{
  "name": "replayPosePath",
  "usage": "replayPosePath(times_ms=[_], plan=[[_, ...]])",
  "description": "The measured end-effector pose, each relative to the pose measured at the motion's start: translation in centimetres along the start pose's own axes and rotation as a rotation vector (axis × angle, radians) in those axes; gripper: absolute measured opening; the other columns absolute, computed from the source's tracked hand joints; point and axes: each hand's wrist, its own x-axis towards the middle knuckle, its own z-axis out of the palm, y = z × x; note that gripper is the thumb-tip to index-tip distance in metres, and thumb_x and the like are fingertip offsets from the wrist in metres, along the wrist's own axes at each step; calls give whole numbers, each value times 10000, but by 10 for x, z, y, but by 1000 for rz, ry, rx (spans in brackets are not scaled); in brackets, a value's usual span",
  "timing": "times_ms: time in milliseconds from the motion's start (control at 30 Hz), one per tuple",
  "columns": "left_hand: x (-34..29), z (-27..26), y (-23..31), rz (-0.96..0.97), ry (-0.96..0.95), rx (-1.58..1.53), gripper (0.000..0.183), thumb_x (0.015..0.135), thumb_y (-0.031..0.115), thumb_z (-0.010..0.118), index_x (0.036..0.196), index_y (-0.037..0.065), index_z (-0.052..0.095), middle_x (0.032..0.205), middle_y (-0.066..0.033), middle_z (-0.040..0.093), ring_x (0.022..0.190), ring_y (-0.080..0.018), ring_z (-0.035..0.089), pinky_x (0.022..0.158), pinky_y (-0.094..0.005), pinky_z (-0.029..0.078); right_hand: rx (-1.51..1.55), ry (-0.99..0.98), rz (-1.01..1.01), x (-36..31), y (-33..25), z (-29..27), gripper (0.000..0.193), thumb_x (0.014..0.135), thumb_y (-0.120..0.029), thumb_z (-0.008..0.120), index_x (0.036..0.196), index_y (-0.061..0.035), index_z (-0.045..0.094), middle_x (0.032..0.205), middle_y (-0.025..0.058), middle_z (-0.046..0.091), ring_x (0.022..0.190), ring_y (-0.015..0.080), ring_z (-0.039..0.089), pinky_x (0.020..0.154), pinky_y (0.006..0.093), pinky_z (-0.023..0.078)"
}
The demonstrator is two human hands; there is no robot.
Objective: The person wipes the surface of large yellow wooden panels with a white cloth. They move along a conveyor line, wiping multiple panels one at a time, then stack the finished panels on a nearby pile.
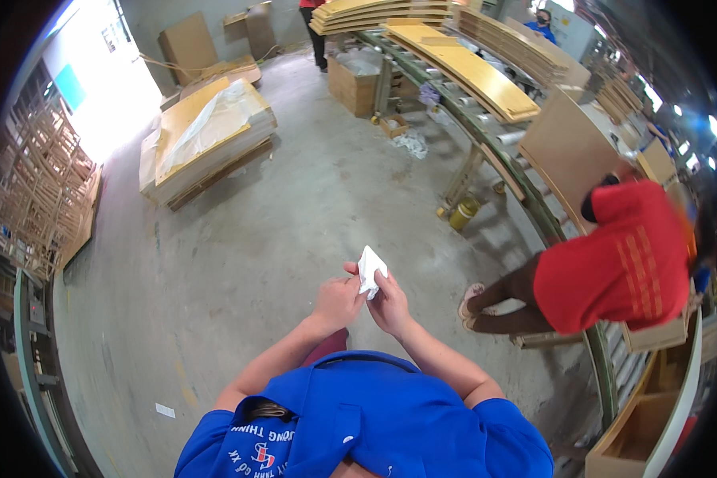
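Observation:
In front of my body, both hands meet around a small, crumpled white piece that looks like folded paper or thin plastic. My right hand grips its right side, with the thumb lying on top. My left hand closes on its lower left edge, fingers bent against it. The piece points up and away from me, above the grey floor. What lies inside or beneath it is hidden.
A roller conveyor with yellow wooden panels runs along the right. Beside it a person in a red shirt leans over a board. A stack of wrapped panels sits at the far left, wooden frames at the left edge.

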Motion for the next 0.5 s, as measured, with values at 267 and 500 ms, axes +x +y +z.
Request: replayPosePath(times_ms=[267, 500], plan=[[157, -27, -128, 29, -62, 128, 267, 827, 270, 534, 805, 5, 550, 682, -162, 608, 632, -336, 585, 596, -453, 429, 118, 27, 16, 203, -10, -20, 439, 967, -196, 331, 1362, -16, 266, 1331, 184, 423, 1243, 270, 399, 1053, 382, 305], [317, -6, -163, -50, -406, -112, 276, 867, 268, 503, 920, 2, 557, 761, -160, 616, 718, -288, 608, 647, -424, 454, 85, 184, -148, 307, -80, -88, 441, 965, -221, 330, 1353, -14, 289, 1330, 169, 436, 1216, 261, 434, 1022, 389, 345]])
